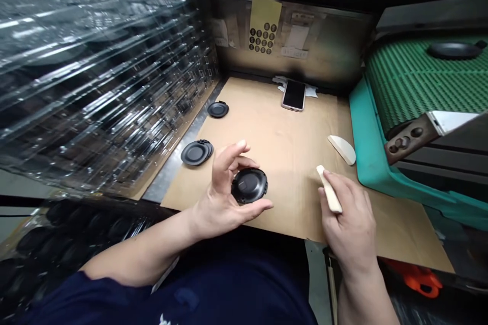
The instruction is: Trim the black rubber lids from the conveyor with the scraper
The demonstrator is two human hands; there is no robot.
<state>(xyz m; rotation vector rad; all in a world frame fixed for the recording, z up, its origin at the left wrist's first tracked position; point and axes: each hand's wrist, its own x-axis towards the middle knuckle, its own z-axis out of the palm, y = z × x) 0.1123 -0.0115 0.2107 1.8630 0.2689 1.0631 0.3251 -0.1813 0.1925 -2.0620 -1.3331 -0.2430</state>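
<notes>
My left hand (pixel 229 195) has its fingers curled round the rim of a round black plastic part (pixel 250 185), held tilted with its shallow dished face up. The thumb and forefinger stand at opposite sides of it. In my right hand (pixel 348 213), a narrow cream-coloured sponge-like pad (pixel 330 194) is gripped between thumb and fingers, seen edge-on. A cream half-round pad (pixel 342 150) lies on the cardboard beyond it. To the left of my left hand, similar black parts (pixel 195 153) lie overlapping, and another single black part (pixel 218 109) lies farther back.
Cardboard (pixel 282 137) covers the worktop. Tall stacked clear plastic trays (pixel 114 76) stand at left. A phone (pixel 293 95) lies at the back. On the right is a green conveyor belt (pixel 419 81) with a black part (pixel 453 50), above a teal frame (pixel 362 147). Orange-handled scissors (pixel 423 282) are below right.
</notes>
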